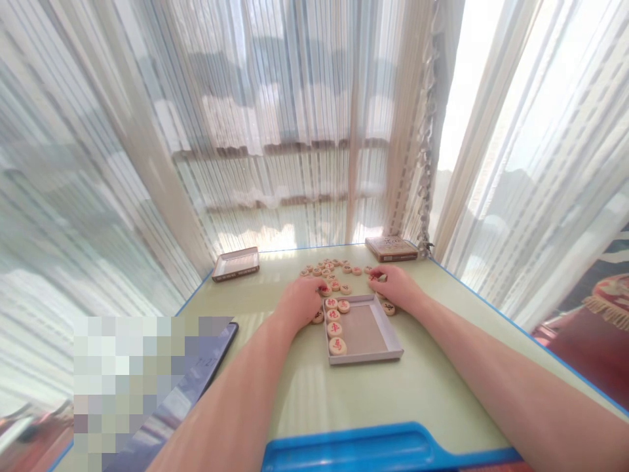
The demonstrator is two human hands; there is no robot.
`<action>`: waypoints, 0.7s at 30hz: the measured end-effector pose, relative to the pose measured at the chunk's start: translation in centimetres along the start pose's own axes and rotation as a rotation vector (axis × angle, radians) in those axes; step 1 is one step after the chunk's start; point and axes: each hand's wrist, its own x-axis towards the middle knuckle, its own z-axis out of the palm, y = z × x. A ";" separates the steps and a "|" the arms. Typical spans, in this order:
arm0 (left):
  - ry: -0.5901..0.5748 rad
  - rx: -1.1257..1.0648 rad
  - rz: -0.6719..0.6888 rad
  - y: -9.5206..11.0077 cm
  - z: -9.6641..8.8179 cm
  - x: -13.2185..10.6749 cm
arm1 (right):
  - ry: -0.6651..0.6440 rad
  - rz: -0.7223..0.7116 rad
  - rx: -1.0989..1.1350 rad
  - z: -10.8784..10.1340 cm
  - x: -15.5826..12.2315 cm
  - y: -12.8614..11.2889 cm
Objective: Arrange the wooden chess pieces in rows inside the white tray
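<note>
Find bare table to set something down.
Bare: between the white tray and blue ledge; between the far-left open box and device. Crowded: beyond the white tray, game pieces cluster between the left hand and right hand.

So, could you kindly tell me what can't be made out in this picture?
In the head view:
Whether the left hand holds or only touches a piece: the hand itself hides the contact.
The same for the right hand, hidden likewise.
Characters on the far pieces: too small.
Most of the tablet-like device: covered by pixelation and the left forearm.
Blue moulded edge: cut off by the frame's bottom.
</note>
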 end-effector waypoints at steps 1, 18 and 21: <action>0.000 -0.002 0.005 0.0 0.0 0.0 | -0.003 -0.003 0.003 0.1 0.1 0.1; 0.015 0.009 0.035 0.0 0.1 0.0 | -0.090 -0.472 0.100 -0.2 -3.2 -4.5; 0.010 0.022 0.035 0.1 0.0 0.0 | -0.109 -0.436 0.082 0.0 -3.3 -4.4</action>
